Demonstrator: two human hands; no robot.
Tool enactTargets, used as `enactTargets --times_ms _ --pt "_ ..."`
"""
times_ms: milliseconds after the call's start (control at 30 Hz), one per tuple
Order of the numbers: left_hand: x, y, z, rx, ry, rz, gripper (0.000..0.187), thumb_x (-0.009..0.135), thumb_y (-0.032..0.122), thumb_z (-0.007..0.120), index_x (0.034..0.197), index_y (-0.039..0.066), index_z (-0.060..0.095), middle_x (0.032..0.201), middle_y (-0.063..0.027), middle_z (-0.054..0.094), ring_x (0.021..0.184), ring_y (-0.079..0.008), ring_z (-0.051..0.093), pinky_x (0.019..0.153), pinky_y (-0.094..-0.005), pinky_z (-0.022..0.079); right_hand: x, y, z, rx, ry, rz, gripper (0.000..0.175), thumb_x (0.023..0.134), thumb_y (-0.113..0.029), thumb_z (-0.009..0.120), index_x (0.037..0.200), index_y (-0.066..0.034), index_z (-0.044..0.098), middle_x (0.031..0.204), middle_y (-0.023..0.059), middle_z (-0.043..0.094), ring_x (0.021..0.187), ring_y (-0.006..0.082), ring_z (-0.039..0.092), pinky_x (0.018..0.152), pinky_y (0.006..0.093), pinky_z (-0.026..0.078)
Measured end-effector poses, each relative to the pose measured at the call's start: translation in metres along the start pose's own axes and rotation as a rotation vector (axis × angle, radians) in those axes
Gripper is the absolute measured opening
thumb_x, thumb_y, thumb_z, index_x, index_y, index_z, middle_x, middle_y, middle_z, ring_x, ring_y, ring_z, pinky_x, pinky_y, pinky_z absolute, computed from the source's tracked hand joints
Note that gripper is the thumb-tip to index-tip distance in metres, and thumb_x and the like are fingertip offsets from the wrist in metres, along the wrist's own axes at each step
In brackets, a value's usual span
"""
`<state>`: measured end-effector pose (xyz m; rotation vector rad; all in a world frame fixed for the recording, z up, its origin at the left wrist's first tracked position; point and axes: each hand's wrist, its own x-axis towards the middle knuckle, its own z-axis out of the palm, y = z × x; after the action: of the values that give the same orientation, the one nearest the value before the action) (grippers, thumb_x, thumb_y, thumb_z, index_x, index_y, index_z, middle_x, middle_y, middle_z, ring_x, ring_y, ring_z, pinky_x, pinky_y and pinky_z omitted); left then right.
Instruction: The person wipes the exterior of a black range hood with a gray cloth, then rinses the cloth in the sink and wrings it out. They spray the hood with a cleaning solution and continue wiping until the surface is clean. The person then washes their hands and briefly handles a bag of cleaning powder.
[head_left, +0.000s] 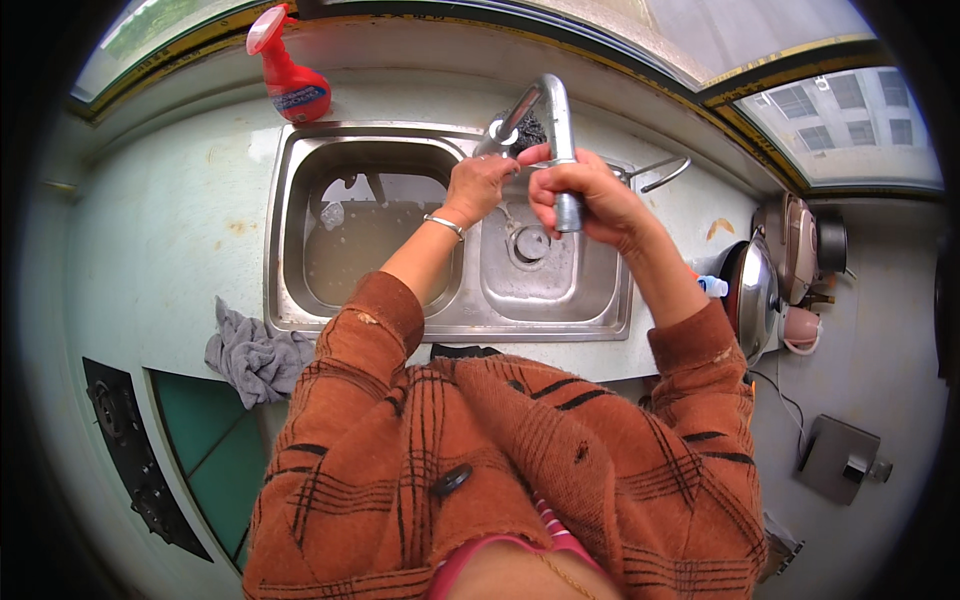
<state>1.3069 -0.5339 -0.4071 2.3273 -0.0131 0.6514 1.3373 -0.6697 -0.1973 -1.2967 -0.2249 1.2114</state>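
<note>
My right hand (589, 195) is closed around the spout end of a curved chrome faucet (559, 112), above the right basin of a double stainless steel sink (450, 330). At the faucet's base is my left hand (480, 184), its fingertips near the lower body; whether they grip it is not plain. A dark scouring pad (529, 131) lies behind the spout. Cloudy water (360, 255) stands in the left basin. In the right basin a round drain fitting (531, 244) shows, and no water stream is visible from the spout.
A red spray bottle (296, 82) stands behind the left basin. A grey cloth (259, 352) hangs at the counter's front edge, with a gas hob (131, 442) beyond it. To the right are a lidded pan (759, 292), a pink cup (801, 328) and a rice cooker (795, 247).
</note>
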Motion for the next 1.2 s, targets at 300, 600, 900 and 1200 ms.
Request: enactTargets --times_ms 300,600,900,1200 --pt "-0.01 -0.007 0.005 -0.032 0.024 0.045 0.015 0.079 0.009 0.067 0.092 0.015 0.065 0.087 -0.0032 0.069 0.077 -0.0249 0.066 0.063 -0.0359 0.05 -0.02 -0.033 -0.056 -0.408 -0.049 0.106 0.037 0.075 -0.009 0.059 0.109 0.0049 0.052 0.057 0.0051 0.051 0.043 0.0123 0.052 0.039 0.0258 0.042" --pt "-0.04 0.007 0.029 0.188 0.157 0.111 0.024 0.08 0.005 0.061 0.101 0.016 0.066 0.095 -0.0021 0.07 0.082 -0.019 0.068 0.066 -0.0314 0.05 -0.019 -0.026 -0.063 -0.412 -0.094 0.03 0.044 0.072 -0.012 0.061 0.111 0.0075 0.052 0.06 0.0065 0.054 0.045 0.0126 0.053 0.043 0.0265 0.043" --pt "-0.04 0.021 0.016 0.254 -0.003 0.022 0.028 0.087 0.009 0.057 0.114 0.015 0.064 0.101 -0.0078 0.069 0.086 -0.0256 0.067 0.07 -0.0379 0.054 -0.02 -0.033 -0.08 -0.526 -0.164 0.012 0.046 0.068 -0.009 0.059 0.109 0.0104 0.053 0.062 0.0076 0.056 0.048 0.0132 0.054 0.047 0.027 0.043" --pt "-0.045 0.054 -0.011 0.251 -0.231 -0.244 0.044 0.086 0.011 0.059 0.13 0.02 0.054 0.112 -0.012 0.066 0.097 -0.0313 0.064 0.078 -0.0412 0.053 -0.01 -0.005 -0.112 -0.249 -0.329 -0.211 0.055 0.096 -0.043 0.051 0.132 -0.0019 0.047 0.096 0.0068 0.065 0.076 0.0118 0.063 0.057 0.0242 0.05"
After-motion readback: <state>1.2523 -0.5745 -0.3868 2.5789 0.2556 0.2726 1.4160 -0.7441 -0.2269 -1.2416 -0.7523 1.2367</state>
